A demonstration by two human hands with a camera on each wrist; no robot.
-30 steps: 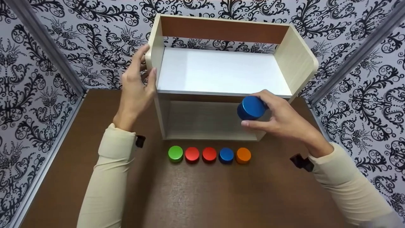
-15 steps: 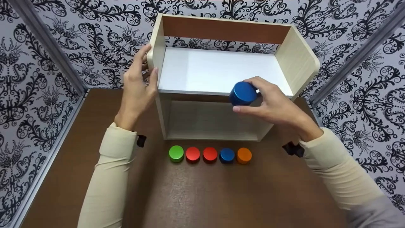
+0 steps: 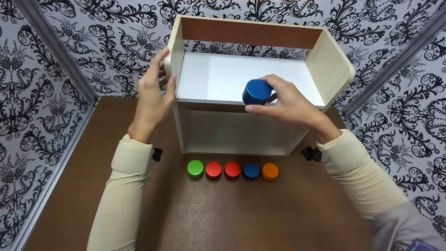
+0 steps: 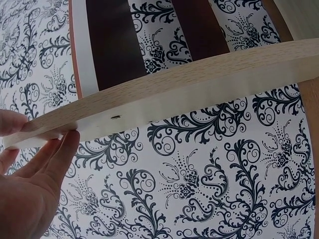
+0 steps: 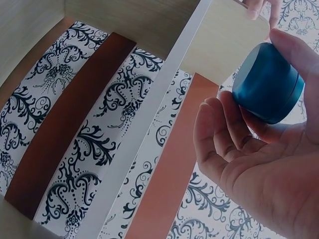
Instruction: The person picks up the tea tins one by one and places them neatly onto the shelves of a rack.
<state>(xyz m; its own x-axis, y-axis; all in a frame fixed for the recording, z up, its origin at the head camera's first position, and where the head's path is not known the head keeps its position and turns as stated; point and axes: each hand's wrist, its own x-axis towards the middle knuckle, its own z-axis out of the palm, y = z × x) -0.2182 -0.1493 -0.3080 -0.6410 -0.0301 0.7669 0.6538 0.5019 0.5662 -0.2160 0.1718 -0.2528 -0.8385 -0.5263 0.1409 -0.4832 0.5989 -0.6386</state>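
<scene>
A small wooden shelf unit with a white upper shelf (image 3: 223, 75) stands against the wall. My left hand (image 3: 153, 94) grips the front edge of its left side panel (image 4: 164, 84), thumb on one face and fingers on the other. In my right hand (image 3: 291, 103) a blue round canister (image 3: 257, 91) is pinched between thumb and fingers. It is upright in the head view, overlapping the front edge of the white shelf. The right wrist view shows the same blue canister (image 5: 269, 82) with a seam near one end, the other fingers loosely bent beside it.
In front of the unit a row of round canisters stands on the brown table (image 3: 223, 216): green (image 3: 195, 169), two red (image 3: 213, 170), blue (image 3: 251, 170) and orange (image 3: 270, 171). The unit's right side panel (image 3: 329, 64) rises beside the shelf. Patterned walls enclose the table.
My right hand has carried the blue canister up and to the left, from before the lower compartment to the white shelf's front edge. The left hand keeps its grip on the side panel.
</scene>
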